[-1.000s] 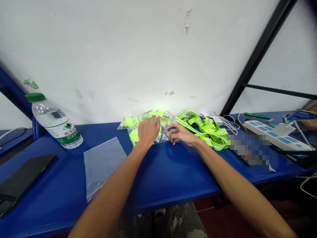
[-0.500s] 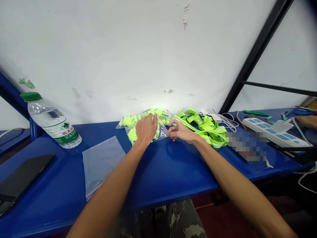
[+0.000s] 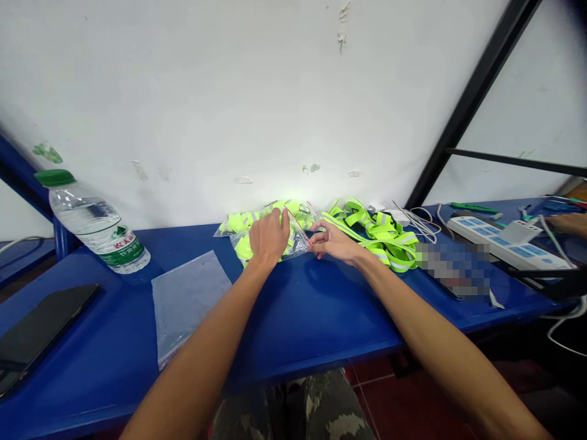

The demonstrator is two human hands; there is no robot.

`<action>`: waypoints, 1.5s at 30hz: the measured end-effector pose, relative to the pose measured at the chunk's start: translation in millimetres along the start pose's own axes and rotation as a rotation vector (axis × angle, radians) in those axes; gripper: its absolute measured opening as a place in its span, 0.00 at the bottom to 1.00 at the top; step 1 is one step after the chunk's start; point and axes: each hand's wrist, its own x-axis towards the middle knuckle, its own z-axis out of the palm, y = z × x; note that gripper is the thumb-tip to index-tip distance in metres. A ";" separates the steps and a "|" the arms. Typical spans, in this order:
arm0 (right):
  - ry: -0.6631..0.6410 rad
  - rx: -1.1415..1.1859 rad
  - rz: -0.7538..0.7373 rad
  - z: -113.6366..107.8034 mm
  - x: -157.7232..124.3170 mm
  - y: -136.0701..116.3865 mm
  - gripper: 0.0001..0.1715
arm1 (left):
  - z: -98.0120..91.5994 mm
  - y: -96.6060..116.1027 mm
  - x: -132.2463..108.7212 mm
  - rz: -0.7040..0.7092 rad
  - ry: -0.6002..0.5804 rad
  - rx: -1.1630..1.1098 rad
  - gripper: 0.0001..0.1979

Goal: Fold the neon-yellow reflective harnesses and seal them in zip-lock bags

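Blue desk (image 3: 316, 318) against a white wall (image 3: 229, 91), both bare forearms stretched out over it. Filled bag (image 3: 299, 241), clear plastic with a red line along its opening, lies near the back of the desk, midway between bottle and power strip; bright yellow-green strap shows inside. Left hand (image 3: 268, 237) lies over the bag, back of the hand to the viewer; most of its fingers are hidden, so cannot tell whether they grip or only press. Right hand (image 3: 334, 242) at the opening's near right end, thumb and fingertips pinched together on the bag's edge. Second bag (image 3: 235, 223), also with yellow-green contents, just behind, close to the wall. Loose straps (image 3: 398, 252), yellow-green with pale reflective stripes, heaped just beyond the right hand. Flat bag (image 3: 190, 293), clear, lies beside the left forearm. Further left, a water bottle (image 3: 98, 223) with green cap stands upright, and a dark flat device (image 3: 43, 330) lies nearer the front edge. Right side: white cable (image 3: 424, 227), power strip (image 3: 509, 243), a pixelated patch over part of the desk. Another person's hand (image 3: 571, 223), blurred, at the far right edge.
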 end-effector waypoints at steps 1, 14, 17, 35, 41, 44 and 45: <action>0.004 0.004 -0.005 0.5 0.2 0.0 0.30 | -0.3 0.0 0.0 -0.004 -0.001 -0.003 0.25; 0.052 0.034 -0.041 3.6 3.0 1.8 0.28 | 1.1 0.2 -0.9 0.009 0.011 0.020 0.26; 0.069 0.040 -0.059 4.2 3.6 2.5 0.28 | 0.7 0.1 -0.8 0.003 0.002 0.018 0.26; 0.125 0.086 -0.089 10.4 5.8 5.5 0.29 | -1.1 0.3 -2.0 0.014 0.016 -0.006 0.25; 0.175 0.120 -0.129 13.9 7.5 7.2 0.26 | -2.1 1.6 -3.4 0.034 0.001 0.009 0.25; 0.183 0.124 -0.137 13.7 8.5 8.6 0.26 | -3.0 2.3 -4.2 0.042 -0.016 0.008 0.26; 0.182 0.123 -0.140 13.6 8.8 9.0 0.26 | -3.4 2.4 -4.3 0.041 -0.016 0.005 0.26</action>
